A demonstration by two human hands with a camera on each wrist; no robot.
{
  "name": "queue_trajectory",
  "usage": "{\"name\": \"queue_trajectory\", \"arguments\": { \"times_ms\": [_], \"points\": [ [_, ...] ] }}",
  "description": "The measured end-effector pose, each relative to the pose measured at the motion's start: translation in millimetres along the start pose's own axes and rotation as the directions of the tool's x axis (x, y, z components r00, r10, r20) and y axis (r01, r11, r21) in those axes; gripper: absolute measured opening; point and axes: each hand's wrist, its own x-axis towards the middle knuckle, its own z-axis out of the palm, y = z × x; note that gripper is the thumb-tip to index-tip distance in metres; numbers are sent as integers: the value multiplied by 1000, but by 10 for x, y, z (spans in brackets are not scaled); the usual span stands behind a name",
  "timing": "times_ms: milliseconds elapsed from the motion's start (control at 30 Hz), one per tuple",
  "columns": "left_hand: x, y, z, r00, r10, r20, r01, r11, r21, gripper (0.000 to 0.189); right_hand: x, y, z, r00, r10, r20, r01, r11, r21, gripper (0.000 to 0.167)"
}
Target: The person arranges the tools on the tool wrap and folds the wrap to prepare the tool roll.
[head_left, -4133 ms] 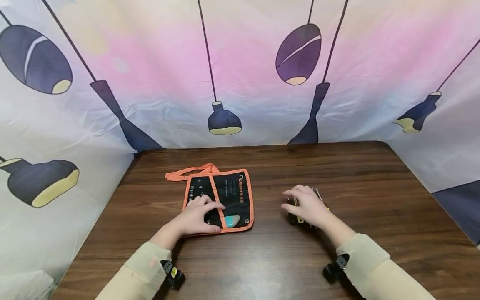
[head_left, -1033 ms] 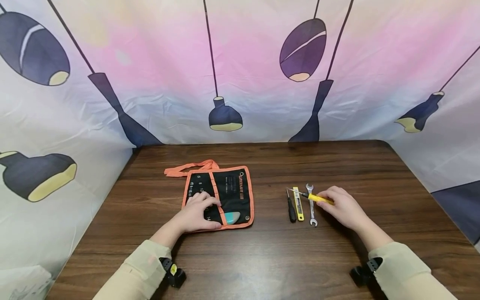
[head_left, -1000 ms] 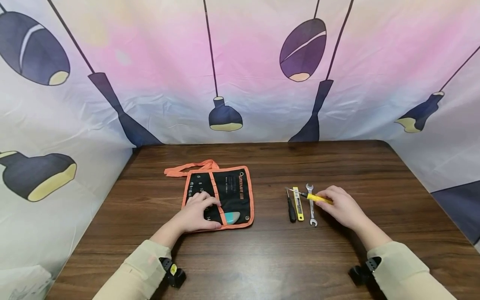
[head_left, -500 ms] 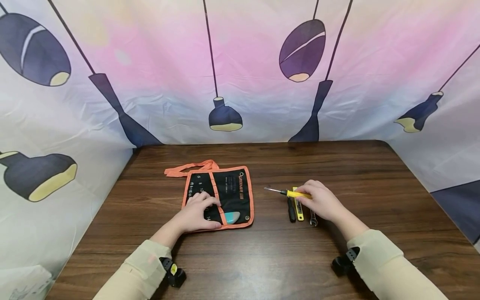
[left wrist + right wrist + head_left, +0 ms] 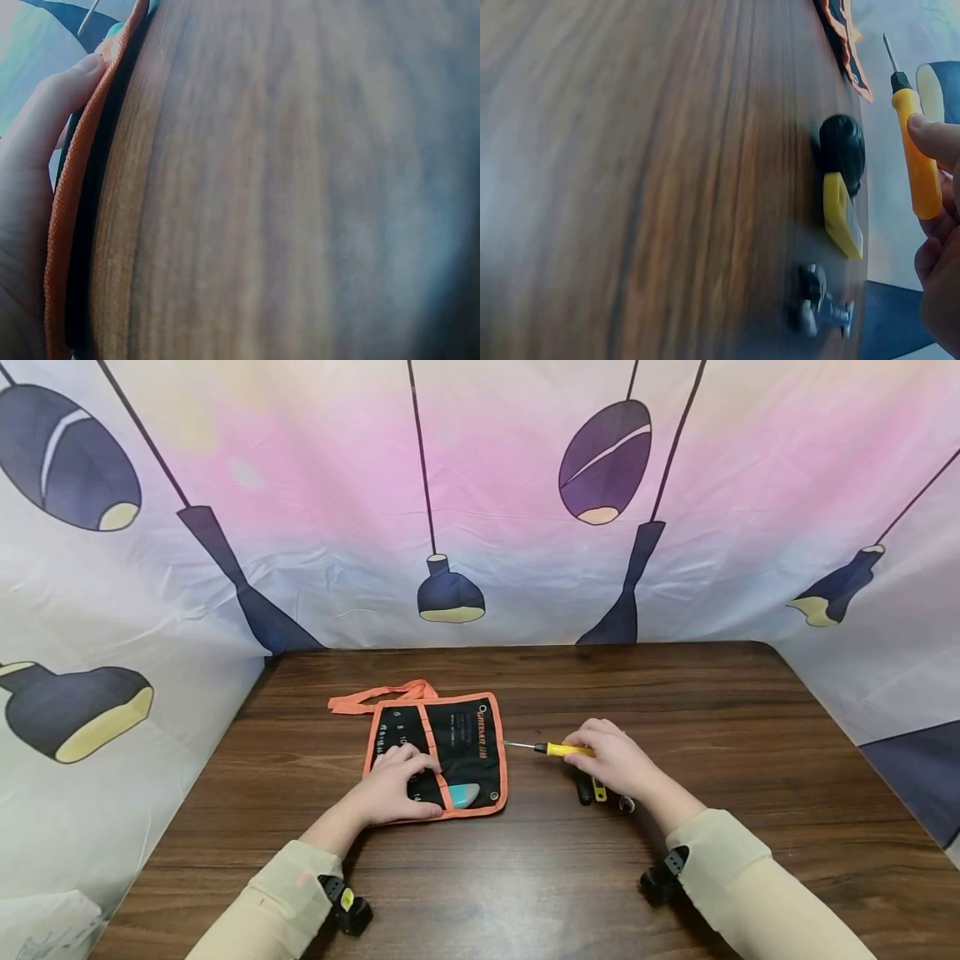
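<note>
In the head view, my left hand (image 5: 393, 785) rests on a black tool pouch (image 5: 468, 722) with orange edging. Its fingertips touch the orange pocket strip, and the thumb (image 5: 84, 71) lies on the near edging in the left wrist view. A teal-and-grey rounded end (image 5: 461, 795) pokes out of the pocket. My right hand (image 5: 611, 760) pinches a yellow-handled screwdriver (image 5: 558, 749), its tip pointing left right at the pouch's right edge. Below that hand lie a black-handled screwdriver (image 5: 843, 150), a yellow flat tool (image 5: 843, 217) and an open-ended wrench (image 5: 821, 304), partly hidden in the head view.
The brown wooden table (image 5: 480, 885) carries everything. An orange tie strap (image 5: 382, 696) trails from the pouch's far left corner. A cloth backdrop (image 5: 315, 485) printed with lamps hangs behind the table and along both sides.
My right hand, earlier over the loose tools, has picked up the yellow screwdriver and carried it left to the pouch's edge. The left hand stays in place on the pouch.
</note>
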Motion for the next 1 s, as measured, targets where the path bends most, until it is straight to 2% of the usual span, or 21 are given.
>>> {"name": "queue_trajectory", "arguments": {
  "times_ms": [500, 1000],
  "points": [
    [1, -6, 8, 1000, 3, -8, -3, 1000, 0, 51, 291, -263, 240, 994, -76, 74, 76, 997, -8, 15],
    [2, 8, 0, 1000, 0, -9, 0, 1000, -3, 49, 381, -400, 395, 979, -129, 156, 136, 990, -37, 16]
  ]
}}
